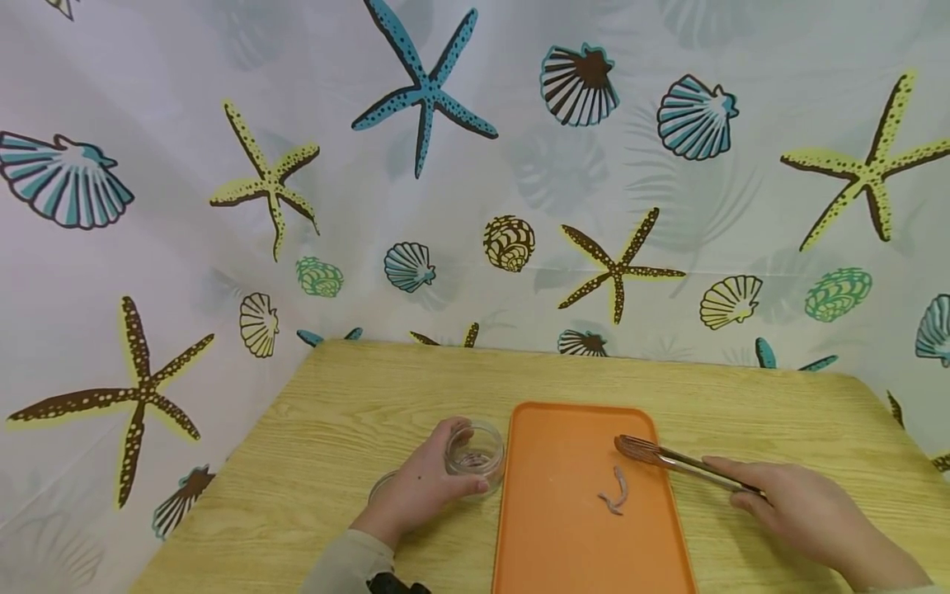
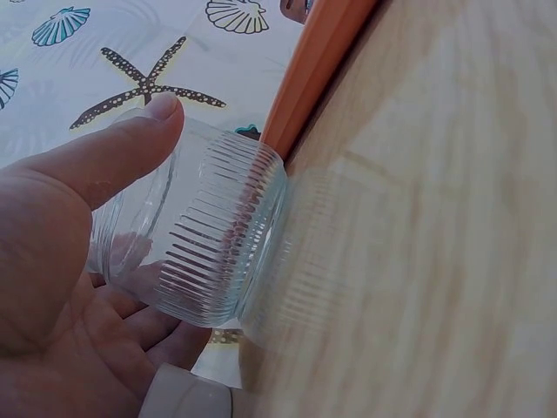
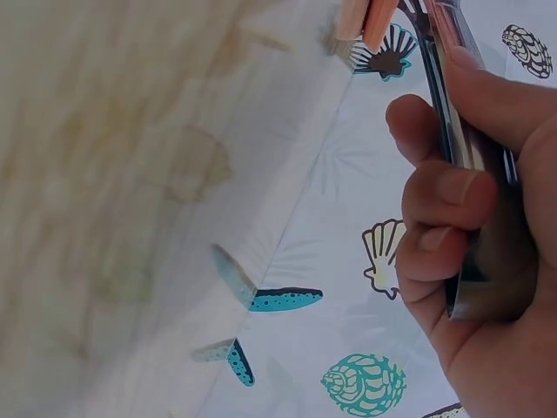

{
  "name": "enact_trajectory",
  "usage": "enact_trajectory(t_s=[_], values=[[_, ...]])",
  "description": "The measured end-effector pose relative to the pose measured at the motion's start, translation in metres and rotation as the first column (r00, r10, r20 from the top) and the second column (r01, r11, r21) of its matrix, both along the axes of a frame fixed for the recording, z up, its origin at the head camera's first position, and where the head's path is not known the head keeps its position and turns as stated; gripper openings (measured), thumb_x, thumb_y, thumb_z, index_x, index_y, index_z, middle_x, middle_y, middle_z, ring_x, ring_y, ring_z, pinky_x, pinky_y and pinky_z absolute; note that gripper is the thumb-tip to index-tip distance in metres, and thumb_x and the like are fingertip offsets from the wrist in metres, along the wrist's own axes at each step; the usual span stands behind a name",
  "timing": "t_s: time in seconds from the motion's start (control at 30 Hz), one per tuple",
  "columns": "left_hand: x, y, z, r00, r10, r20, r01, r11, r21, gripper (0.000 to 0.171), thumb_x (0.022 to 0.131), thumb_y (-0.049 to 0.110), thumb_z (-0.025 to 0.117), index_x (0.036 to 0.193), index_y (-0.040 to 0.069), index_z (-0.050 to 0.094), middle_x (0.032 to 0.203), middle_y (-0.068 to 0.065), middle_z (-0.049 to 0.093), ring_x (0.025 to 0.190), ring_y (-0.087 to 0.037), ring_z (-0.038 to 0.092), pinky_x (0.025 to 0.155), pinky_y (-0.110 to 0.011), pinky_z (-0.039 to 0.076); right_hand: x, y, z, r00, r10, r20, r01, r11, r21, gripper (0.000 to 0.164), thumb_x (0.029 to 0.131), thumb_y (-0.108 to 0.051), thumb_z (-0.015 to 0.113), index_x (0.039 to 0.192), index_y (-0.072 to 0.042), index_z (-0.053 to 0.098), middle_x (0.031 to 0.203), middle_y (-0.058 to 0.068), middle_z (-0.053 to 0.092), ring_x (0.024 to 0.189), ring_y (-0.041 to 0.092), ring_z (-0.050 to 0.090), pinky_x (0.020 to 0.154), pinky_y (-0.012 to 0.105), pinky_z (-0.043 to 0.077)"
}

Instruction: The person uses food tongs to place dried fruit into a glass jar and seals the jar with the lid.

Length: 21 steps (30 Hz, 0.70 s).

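My left hand (image 1: 426, 478) grips a small clear glass jar (image 1: 475, 462) just left of the orange tray (image 1: 564, 528). The left wrist view shows the thumb on one side of the ribbed jar (image 2: 222, 235) and the fingers around the other. Small greyish shapes show at the jar's bottom. With my right hand (image 1: 801, 503) I hold metal tongs (image 1: 698, 469), their brown tips together over the tray's right side. Fingers curl round the tongs' handle (image 3: 492, 261) in the right wrist view. Thin greyish worm-like pieces (image 1: 618, 493) lie on the tray below the tips.
Partly hidden behind my left wrist is a round clear glass rim (image 1: 380, 485). The wooden table (image 1: 416, 379) runs back to a patterned curtain (image 1: 505, 190) with starfish and shells, which also hangs along the left side.
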State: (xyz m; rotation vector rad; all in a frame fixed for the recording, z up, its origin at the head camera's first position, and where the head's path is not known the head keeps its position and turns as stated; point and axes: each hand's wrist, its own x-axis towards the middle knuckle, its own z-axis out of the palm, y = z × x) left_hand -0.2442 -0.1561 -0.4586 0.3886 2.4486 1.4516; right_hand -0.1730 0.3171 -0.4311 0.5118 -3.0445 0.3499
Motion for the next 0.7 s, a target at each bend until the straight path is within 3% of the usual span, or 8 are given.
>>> enact_trajectory(t_s=[0.17,0.3,0.5,0.7], values=[[0.001,0.0,0.0,1.0,0.011,0.002,-0.011,1.0,-0.012,0.093,0.082,0.04,0.085,0.154,0.015,0.033,0.154,-0.006,0.044,0.144,-0.027,0.035,0.117,-0.054,0.027,0.001,-0.002,-0.001,1.0,0.002,-0.027,-0.003,1.0,-0.015,0.047,0.089,-0.029,0.077,0.135,-0.03,0.067,0.116,-0.002,0.073,0.091,0.018,0.069,0.066,0.042,0.054],[0.003,-0.001,-0.002,1.0,0.017,-0.003,-0.017,0.999,-0.037,0.091,0.082,0.04,0.085,0.154,0.017,0.034,0.153,-0.003,0.046,0.144,-0.027,0.035,0.117,-0.054,0.026,0.001,-0.005,-0.002,0.999,0.007,-0.042,-0.008,1.0,-0.025,0.046,0.09,-0.028,0.077,0.135,-0.03,0.068,0.115,-0.002,0.074,0.092,0.021,0.07,0.067,0.044,0.055],[0.002,-0.001,-0.002,1.0,0.011,-0.005,-0.011,1.0,-0.012,0.091,0.082,0.04,0.085,0.154,0.017,0.034,0.154,-0.005,0.045,0.145,-0.027,0.035,0.117,-0.055,0.025,0.0,-0.01,0.005,0.999,0.034,-0.041,-0.037,0.996,-0.078,0.047,0.093,-0.028,0.073,0.139,-0.028,0.065,0.111,-0.005,0.073,0.069,0.002,0.052,0.057,0.028,0.041],[-0.001,0.0,0.0,1.0,0.006,-0.002,-0.006,1.0,-0.002,0.09,0.082,0.04,0.085,0.153,0.017,0.034,0.154,-0.006,0.045,0.145,-0.028,0.034,0.117,-0.055,0.025,-0.003,-0.02,0.011,0.994,0.071,-0.078,-0.079,0.991,-0.112,0.047,0.094,-0.027,0.072,0.14,-0.028,0.064,0.114,-0.004,0.073,0.066,-0.001,0.047,0.058,0.025,0.039]])
